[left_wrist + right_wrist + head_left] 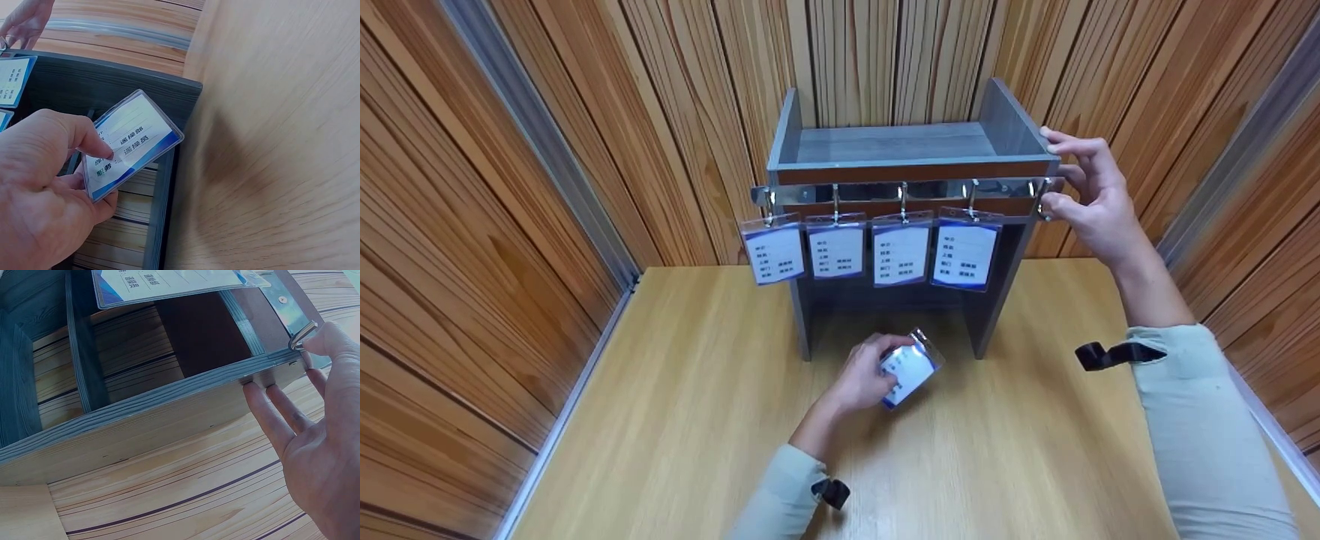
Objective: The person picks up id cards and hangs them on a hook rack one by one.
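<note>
My left hand (861, 379) pinches a clear-sleeved name badge (910, 369) between thumb and fingers, low in front of a grey wooden shelf (900, 142). In the left wrist view the badge (132, 143) is tilted, its blue-and-white printed face showing. My right hand (1099, 199) holds the shelf's right end. The right wrist view shows fingertips (253, 391) on the outer side panel and the thumb beside the end hook (301, 334). Several similar badges hang in a row from hooks on the shelf's front strip, the rightmost badge (966, 253) beside the end hook.
The shelf stands on a light wooden table (697, 420), close to a wood-panelled wall (855, 60). Side walls (472, 225) rise at left and right. Black straps (1117, 355) hang at both sleeves.
</note>
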`<state>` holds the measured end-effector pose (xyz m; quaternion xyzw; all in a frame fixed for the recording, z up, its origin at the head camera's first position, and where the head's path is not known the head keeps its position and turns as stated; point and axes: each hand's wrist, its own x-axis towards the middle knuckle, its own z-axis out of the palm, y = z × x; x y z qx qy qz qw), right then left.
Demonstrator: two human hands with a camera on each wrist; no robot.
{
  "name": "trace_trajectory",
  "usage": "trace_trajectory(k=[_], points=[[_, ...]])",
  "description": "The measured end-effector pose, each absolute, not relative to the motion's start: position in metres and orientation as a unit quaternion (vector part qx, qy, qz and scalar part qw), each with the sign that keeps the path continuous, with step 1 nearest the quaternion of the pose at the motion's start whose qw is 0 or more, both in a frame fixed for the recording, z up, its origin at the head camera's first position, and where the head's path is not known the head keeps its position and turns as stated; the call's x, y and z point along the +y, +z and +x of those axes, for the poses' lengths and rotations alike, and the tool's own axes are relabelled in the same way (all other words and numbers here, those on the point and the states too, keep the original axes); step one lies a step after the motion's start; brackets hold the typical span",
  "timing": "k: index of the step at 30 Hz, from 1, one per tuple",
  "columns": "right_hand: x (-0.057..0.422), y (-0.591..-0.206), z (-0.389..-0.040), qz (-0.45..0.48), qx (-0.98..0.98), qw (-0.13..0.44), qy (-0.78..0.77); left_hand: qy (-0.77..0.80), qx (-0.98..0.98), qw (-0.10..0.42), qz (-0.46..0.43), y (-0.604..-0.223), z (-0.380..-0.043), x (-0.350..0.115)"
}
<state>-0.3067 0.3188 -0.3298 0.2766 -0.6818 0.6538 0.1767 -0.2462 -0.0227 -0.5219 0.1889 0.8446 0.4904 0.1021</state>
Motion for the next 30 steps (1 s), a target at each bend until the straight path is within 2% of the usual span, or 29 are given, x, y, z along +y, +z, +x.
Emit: trace_trajectory(k=[10,17,30], points=[[0.318,-0.329,-0.306,0.277,-0.684,0.174,0.652,0.484,0.845,0.073,0.217,-0.517,-0.24,-0.021],[0.319,-0.329,-0.305,0.277,-0.685,0.171,0.652,0.486,0.833,0.026,0.263,-0.511,-0.236,-0.017],[0.318,-0.328,-0.305,0.266,-0.69,0.171,0.651,0.491,0.818,-0.037,0.298,-0.493,-0.231,0.0]])
